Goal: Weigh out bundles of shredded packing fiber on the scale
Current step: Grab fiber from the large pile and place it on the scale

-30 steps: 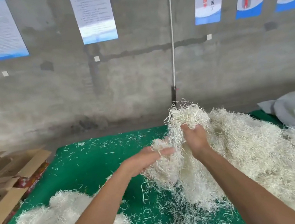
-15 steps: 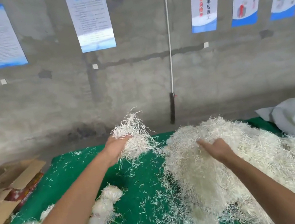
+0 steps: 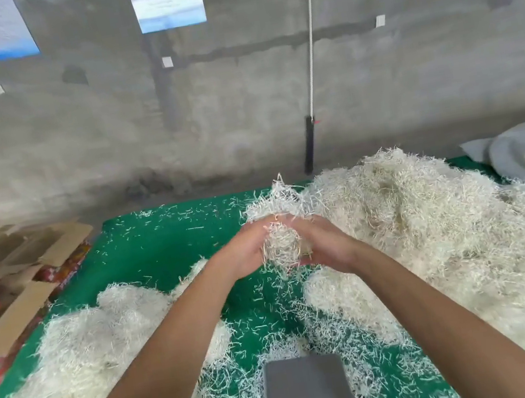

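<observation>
We see open cardboard boxes (image 3: 18, 260) off the green table's (image 3: 165, 249) left edge; what they hold we cannot make out, only red printed packaging beside them. On the green table, a grey scale platform (image 3: 306, 394) sits at the near edge, its top bare apart from stray strands around it. A large heap of shredded fiber (image 3: 451, 236) covers the table's right side, and a smaller pile (image 3: 87, 342) lies on its left side. Above the table's middle, beyond the scale, our left hand (image 3: 244, 254) and right hand (image 3: 326, 243) meet, both curled around one small bundle of fiber (image 3: 283, 245) pressed between the palms, its strands sticking out above the fingers.
</observation>
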### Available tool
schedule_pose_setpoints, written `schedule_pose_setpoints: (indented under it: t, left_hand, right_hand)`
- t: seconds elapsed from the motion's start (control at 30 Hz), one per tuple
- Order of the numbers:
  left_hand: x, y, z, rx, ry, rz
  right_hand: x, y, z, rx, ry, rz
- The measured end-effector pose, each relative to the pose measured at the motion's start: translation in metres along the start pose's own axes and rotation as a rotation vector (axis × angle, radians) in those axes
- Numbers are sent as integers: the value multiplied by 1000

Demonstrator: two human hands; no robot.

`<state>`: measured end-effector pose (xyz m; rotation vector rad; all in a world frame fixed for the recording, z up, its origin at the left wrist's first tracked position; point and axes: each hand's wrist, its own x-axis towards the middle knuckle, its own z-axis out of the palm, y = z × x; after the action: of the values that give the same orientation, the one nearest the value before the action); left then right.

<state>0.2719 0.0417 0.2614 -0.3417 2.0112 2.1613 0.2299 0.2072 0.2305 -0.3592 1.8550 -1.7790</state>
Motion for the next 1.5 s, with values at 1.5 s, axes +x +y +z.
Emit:
schedule_pose_setpoints:
  t: [1.5]
  left_hand:
    - [-119,-288,-54,-303,126,-279]
  right_hand:
    - [-128,229,39,-559,403,110]
